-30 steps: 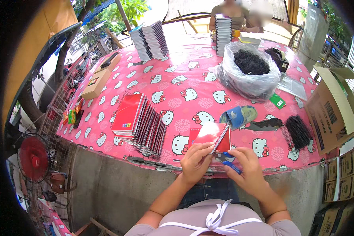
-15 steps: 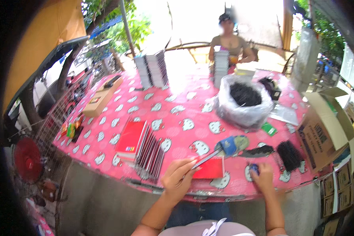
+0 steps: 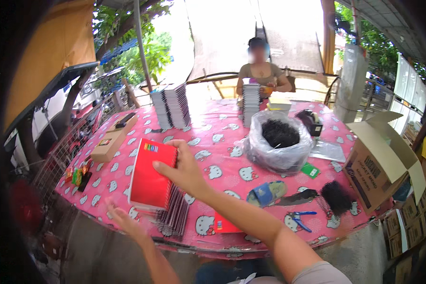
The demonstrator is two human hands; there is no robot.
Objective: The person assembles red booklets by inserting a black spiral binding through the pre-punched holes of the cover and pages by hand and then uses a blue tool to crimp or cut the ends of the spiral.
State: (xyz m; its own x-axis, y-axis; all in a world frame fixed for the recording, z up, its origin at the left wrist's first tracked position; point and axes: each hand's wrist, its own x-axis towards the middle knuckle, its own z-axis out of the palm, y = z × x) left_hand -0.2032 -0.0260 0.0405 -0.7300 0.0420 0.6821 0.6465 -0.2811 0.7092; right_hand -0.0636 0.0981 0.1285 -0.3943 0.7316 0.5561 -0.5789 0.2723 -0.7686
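Observation:
My right hand [image 3: 182,168] reaches across to the left and grips a red spiral notebook [image 3: 149,187], thumb on its cover and fingers behind its spiral edge. The notebook is tilted above a stack of spiral-bound notebooks [image 3: 173,217] with dark coils. Low at the left, near the stack, my left hand [image 3: 128,225] is blurred, its fingers apart and nothing visible in them. Another red notebook [image 3: 227,224] lies near the front edge, partly behind my right forearm. Blue-handled pliers [image 3: 302,220] lie to its right.
A plastic bag of black coils [image 3: 279,142], a blue cloth-like item [image 3: 266,193] and loose black coils [image 3: 336,198] lie right of centre. An open carton [image 3: 376,165] stands at the right. Tall notebook stacks [image 3: 171,106] stand far back, and a person [image 3: 262,71] sits opposite.
My right hand has left the blue-handled pliers and crossed left to the red notebook. My left hand, earlier holding a thin strip-like object, has moved left and shows nothing held. The view has shifted.

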